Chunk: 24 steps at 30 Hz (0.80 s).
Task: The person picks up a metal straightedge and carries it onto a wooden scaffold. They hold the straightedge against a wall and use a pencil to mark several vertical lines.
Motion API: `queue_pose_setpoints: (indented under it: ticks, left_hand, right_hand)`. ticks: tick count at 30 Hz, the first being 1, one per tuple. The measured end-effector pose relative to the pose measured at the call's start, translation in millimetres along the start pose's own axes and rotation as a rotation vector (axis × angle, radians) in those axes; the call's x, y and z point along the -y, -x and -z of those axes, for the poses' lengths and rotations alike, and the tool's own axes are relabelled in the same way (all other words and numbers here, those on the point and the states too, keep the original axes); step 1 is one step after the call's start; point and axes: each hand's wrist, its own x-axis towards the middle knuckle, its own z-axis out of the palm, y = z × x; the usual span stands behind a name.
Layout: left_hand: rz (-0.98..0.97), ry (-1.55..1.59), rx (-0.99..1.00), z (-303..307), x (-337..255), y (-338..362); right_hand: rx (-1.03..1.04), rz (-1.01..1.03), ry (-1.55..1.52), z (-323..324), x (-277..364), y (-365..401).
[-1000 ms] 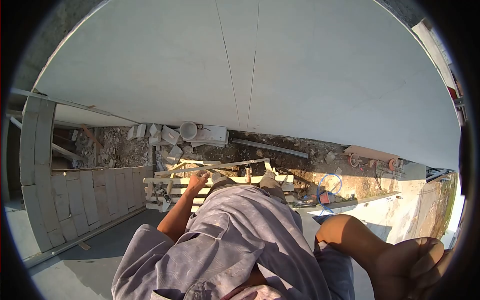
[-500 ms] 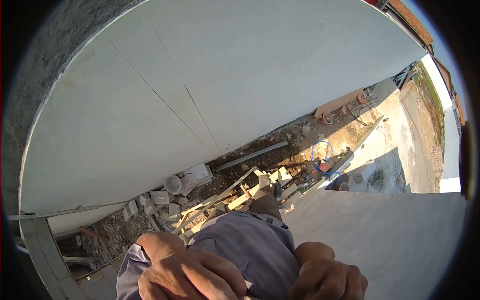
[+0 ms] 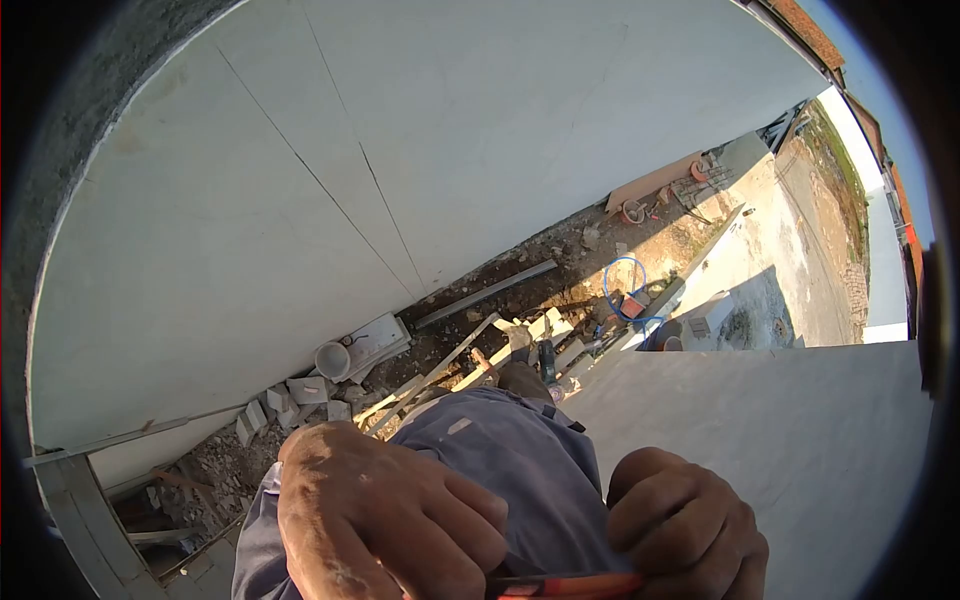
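My left hand (image 3: 385, 520) and my right hand (image 3: 685, 525) are close to the camera at the bottom of the view, both curled. Between them runs a thin orange-red object (image 3: 560, 585), gripped at each end; most of it is cut off by the frame edge. Under the hands are my grey-clad legs (image 3: 500, 460), which stand on a wooden scaffold of pale planks (image 3: 480, 365) far below.
A large white plastered wall (image 3: 450, 150) fills the upper view. A second pale wall surface (image 3: 780, 430) is at right. On the ground lie rubble, white blocks (image 3: 300, 395), a bucket (image 3: 332, 360), a long bar (image 3: 490, 292) and a blue hose coil (image 3: 622, 285).
A second ago my left hand reached down to the scaffold and my right was low at right. Both hands have come together near the camera and now hold the orange-red object.
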Motion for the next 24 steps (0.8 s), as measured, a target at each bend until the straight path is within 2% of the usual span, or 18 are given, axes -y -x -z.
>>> queue_pose_setpoints:
  ticks: [1,3,4,7,8,11,12,13,15,16,19,20,23,24]
  left_hand:
    - [-0.016,-0.129,0.079,4,-2,-5]
    - [0.110,-0.502,0.323,10,-31,-20]
    - [-0.046,-0.662,0.515,22,-33,-18]
    - [-0.144,-0.607,0.008,6,-17,-15]
    - [-0.142,-0.598,-0.009,10,-22,-12]
    - [-0.067,-0.369,-0.223,6,-20,-16]
    - [-0.032,-0.281,-0.185,8,-22,-15]
    - [-0.056,-0.080,-0.238,7,-18,-16]
    - [0.034,0.267,-0.194,10,-22,-21]
    - [0.093,0.267,-0.235,8,-29,-23]
    - [0.134,0.225,-0.026,21,-37,-30]
    - [0.173,0.084,-0.033,19,-38,-32]
    - [-0.127,-0.581,0.076,22,-30,-28]
    - [-0.106,-0.608,0.068,24,-31,-31]
  right_hand:
    - [0.001,0.019,0.142,0,4,1]
    - [0.035,0.007,0.215,1,6,1]
    - [0.057,0.003,0.240,2,4,0]
    - [-0.074,0.038,0.091,6,-1,-3]
    - [-0.118,0.144,0.063,6,-7,-5]
    - [-0.030,-0.013,-0.417,11,-11,-14]
    - [-0.103,-0.042,-0.490,6,-9,-15]
    - [-0.041,-0.052,-0.517,9,-10,-17]
    - [0.086,-0.072,-0.566,20,-10,-22]
    - [0.088,-0.069,-0.538,21,-8,-25]
    - [0.045,-0.033,-0.277,17,1,-28]
    - [0.076,0.015,-0.142,21,1,-28]
    - [0.048,-0.022,0.325,23,19,-30]
    - [0.099,-0.011,0.317,26,21,-30]
